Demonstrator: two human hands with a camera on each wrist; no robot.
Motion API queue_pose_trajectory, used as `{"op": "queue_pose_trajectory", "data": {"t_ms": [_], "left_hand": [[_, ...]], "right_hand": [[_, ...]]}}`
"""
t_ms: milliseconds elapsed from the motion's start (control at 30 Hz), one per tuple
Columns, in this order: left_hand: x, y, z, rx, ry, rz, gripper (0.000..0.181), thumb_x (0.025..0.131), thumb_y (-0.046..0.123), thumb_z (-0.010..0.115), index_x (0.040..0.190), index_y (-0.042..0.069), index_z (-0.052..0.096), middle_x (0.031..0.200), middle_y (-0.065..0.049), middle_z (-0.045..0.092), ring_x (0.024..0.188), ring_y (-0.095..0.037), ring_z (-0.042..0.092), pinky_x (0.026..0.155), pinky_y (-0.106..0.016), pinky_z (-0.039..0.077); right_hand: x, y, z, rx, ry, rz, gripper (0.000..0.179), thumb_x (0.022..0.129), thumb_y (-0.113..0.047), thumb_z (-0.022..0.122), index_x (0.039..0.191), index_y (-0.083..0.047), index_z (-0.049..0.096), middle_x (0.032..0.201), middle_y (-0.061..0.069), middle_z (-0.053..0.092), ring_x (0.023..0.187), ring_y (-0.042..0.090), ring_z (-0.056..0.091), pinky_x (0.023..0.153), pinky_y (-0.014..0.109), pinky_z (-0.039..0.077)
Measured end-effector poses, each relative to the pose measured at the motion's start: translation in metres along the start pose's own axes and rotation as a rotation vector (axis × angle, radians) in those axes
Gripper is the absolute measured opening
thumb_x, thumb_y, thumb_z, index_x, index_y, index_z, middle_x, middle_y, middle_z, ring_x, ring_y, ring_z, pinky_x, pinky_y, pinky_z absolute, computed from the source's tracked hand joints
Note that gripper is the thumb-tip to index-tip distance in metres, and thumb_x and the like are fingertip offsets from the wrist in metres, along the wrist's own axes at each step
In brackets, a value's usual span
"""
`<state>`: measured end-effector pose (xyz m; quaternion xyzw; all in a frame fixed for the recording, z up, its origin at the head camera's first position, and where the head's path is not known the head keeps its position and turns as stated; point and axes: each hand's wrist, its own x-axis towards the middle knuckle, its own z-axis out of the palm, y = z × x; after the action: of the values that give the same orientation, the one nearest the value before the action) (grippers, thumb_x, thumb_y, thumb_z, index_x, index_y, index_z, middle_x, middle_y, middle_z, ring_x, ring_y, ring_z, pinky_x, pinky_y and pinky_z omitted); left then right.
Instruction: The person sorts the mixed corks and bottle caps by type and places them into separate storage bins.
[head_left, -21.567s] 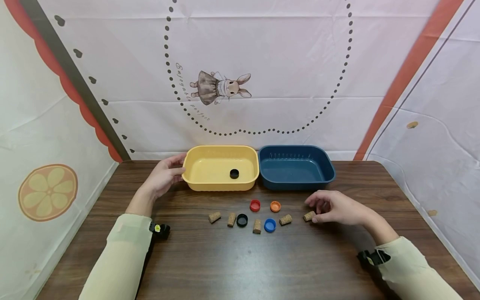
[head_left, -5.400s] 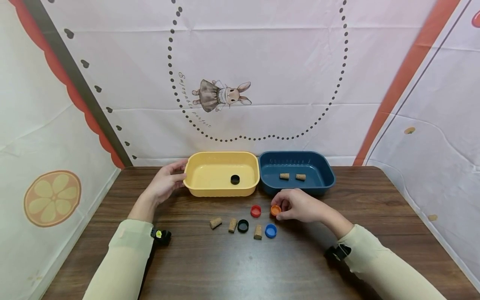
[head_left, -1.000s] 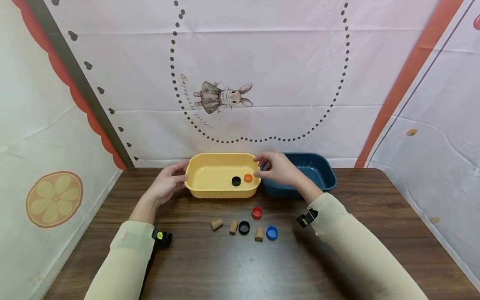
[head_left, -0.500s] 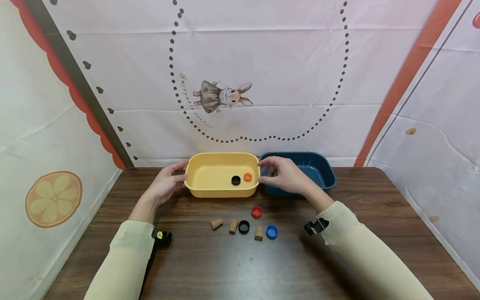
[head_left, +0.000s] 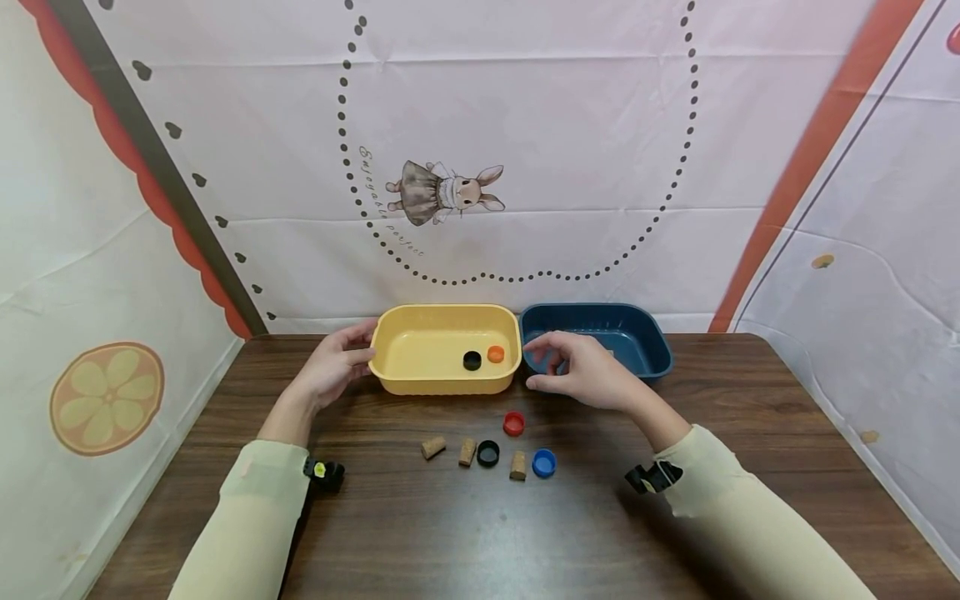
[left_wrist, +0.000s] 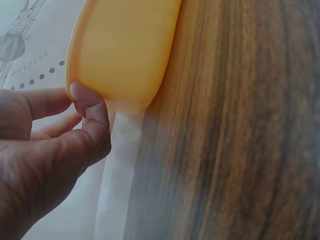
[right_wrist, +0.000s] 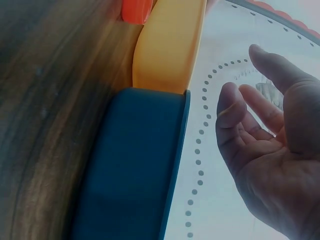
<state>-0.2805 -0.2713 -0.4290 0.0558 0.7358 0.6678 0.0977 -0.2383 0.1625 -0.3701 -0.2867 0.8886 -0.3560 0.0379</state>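
My left hand [head_left: 333, 367] pinches the left end of the yellow plastic bin [head_left: 442, 387]; in the left wrist view, thumb and fingertips meet at the bin's rim [left_wrist: 68, 65]. Inside lie a black bottle cap [head_left: 472, 361] and an orange bottle cap [head_left: 496, 354]. My right hand [head_left: 588, 371] hovers over the near left part of the dark blue bin [head_left: 637, 333], fingers loosely bent, thumb apart, nothing between them. It hides most of what lies in that bin. Nearest below on the table is a red bottle cap [head_left: 513, 423].
On the wooden table [head_left: 420, 533] lie a second black cap [head_left: 488, 453], a blue cap [head_left: 543, 463] and three corks, among them the left cork [head_left: 432, 447] and the right cork [head_left: 518, 466]. A printed cloth [head_left: 585, 150] hangs behind the bins.
Earlier the right hand held the orange cap on the table; that cap now lies in the yellow bin. Over the last second this hand has drawn back, rightward and nearer. The left hand stays put.
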Motion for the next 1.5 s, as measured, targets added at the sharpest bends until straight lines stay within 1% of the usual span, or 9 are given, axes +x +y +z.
{"op": "queue_pose_trajectory", "data": {"t_ms": [167, 467, 667, 767, 967, 1133, 1300, 1500], "left_hand": [[0.0, 0.0, 0.0, 0.002, -0.001, 0.004, 0.063, 0.107, -0.005, 0.05, 0.166, 0.001, 0.029, 0.147, -0.029, 0.036, 0.113, -0.031, 0.06, 0.081, -0.026, 0.057], [0.0, -0.001, 0.001, 0.002, 0.004, 0.005, 0.063, 0.107, -0.004, 0.051, 0.166, 0.002, 0.03, 0.147, -0.028, 0.037, 0.114, -0.032, 0.058, 0.081, -0.028, 0.057], [0.001, 0.0, 0.001, 0.002, 0.005, 0.007, 0.063, 0.107, -0.004, 0.051, 0.166, 0.002, 0.03, 0.148, -0.027, 0.037, 0.113, -0.031, 0.058, 0.082, -0.029, 0.058], [0.001, 0.0, 0.0, 0.006, 0.006, 0.006, 0.063, 0.107, -0.004, 0.051, 0.166, 0.002, 0.03, 0.148, -0.028, 0.037, 0.113, -0.031, 0.058, 0.083, -0.03, 0.058], [-0.001, 0.0, 0.001, -0.003, -0.001, 0.012, 0.064, 0.107, -0.005, 0.051, 0.166, 0.0, 0.029, 0.148, -0.029, 0.036, 0.113, -0.03, 0.059, 0.08, -0.027, 0.057], [0.0, -0.002, 0.002, -0.037, -0.007, 0.021, 0.064, 0.106, -0.007, 0.051, 0.166, -0.002, 0.028, 0.148, -0.03, 0.036, 0.111, -0.029, 0.061, 0.078, -0.026, 0.058], [0.0, -0.002, 0.002, -0.032, -0.009, 0.024, 0.064, 0.106, -0.007, 0.05, 0.166, -0.003, 0.027, 0.149, -0.031, 0.035, 0.112, -0.029, 0.06, 0.079, -0.025, 0.058], [-0.001, -0.001, 0.001, -0.036, -0.007, 0.019, 0.064, 0.106, -0.007, 0.05, 0.166, -0.002, 0.027, 0.149, -0.03, 0.034, 0.113, -0.03, 0.059, 0.079, -0.025, 0.058]], "right_hand": [[-0.01, 0.004, 0.002, 0.027, -0.027, -0.018, 0.049, 0.094, -0.033, 0.084, 0.137, -0.014, 0.068, 0.097, -0.001, 0.068, 0.086, 0.018, 0.063, 0.07, 0.036, 0.056], [-0.026, 0.016, 0.007, 0.092, -0.117, -0.017, 0.047, 0.094, -0.034, 0.084, 0.133, -0.015, 0.068, 0.105, 0.003, 0.067, 0.086, 0.018, 0.065, 0.073, 0.031, 0.057], [-0.032, 0.021, 0.013, 0.132, -0.166, -0.013, 0.045, 0.093, -0.028, 0.085, 0.133, -0.015, 0.069, 0.112, 0.011, 0.068, 0.086, 0.019, 0.065, 0.074, 0.031, 0.057], [-0.035, 0.024, 0.016, 0.145, -0.204, -0.016, 0.046, 0.094, -0.028, 0.085, 0.135, -0.013, 0.068, 0.115, 0.012, 0.068, 0.088, 0.019, 0.065, 0.075, 0.032, 0.057], [-0.041, 0.029, 0.021, 0.149, -0.27, -0.033, 0.051, 0.093, -0.032, 0.085, 0.135, -0.009, 0.067, 0.117, 0.011, 0.068, 0.09, 0.019, 0.066, 0.077, 0.032, 0.058], [-0.044, 0.031, 0.025, 0.17, -0.331, -0.061, 0.051, 0.092, -0.03, 0.086, 0.134, -0.008, 0.067, 0.115, 0.011, 0.069, 0.086, 0.018, 0.067, 0.074, 0.031, 0.058], [-0.046, 0.032, 0.028, 0.177, -0.395, -0.067, 0.048, 0.092, -0.026, 0.087, 0.132, -0.008, 0.068, 0.115, 0.011, 0.068, 0.084, 0.016, 0.068, 0.07, 0.029, 0.057], [-0.046, 0.033, 0.031, 0.171, -0.442, -0.062, 0.043, 0.091, -0.021, 0.087, 0.129, -0.01, 0.069, 0.111, 0.007, 0.068, 0.085, 0.016, 0.067, 0.071, 0.029, 0.058]]}}
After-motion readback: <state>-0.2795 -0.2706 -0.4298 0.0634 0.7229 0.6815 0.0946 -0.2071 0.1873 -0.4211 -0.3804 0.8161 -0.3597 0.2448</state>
